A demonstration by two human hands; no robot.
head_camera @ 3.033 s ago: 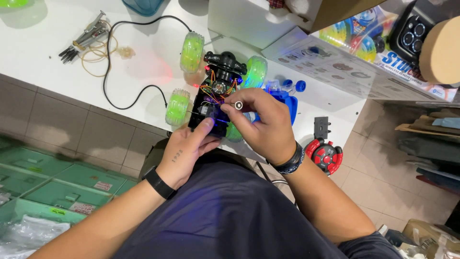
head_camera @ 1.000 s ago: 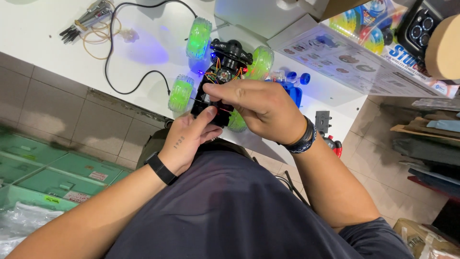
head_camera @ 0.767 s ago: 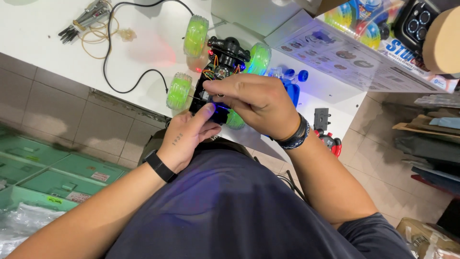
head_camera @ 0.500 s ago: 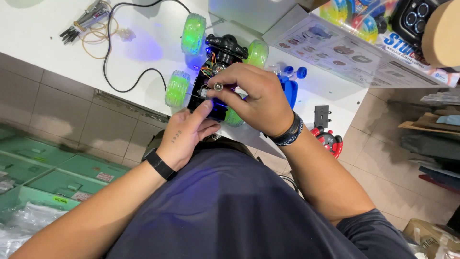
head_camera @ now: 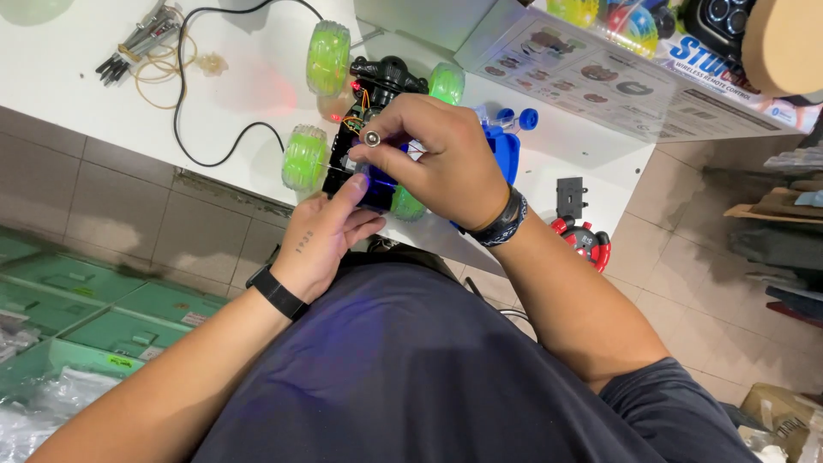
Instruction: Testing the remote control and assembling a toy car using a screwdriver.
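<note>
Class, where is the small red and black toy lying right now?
In the head view, the small red and black toy lies at the white table's near right corner, right of the right hand.

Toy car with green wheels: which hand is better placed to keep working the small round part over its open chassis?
Right. The right hand pinches the small round part above the toy car; the left hand braces the car's near end.

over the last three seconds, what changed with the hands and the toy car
The right hand lifted off the toy car a little; its fingertips now pinch a small round silver part above the exposed wiring. The car's glow went from blue to red. The left hand stayed at the near end, and the car stayed at the white table edge.
</note>
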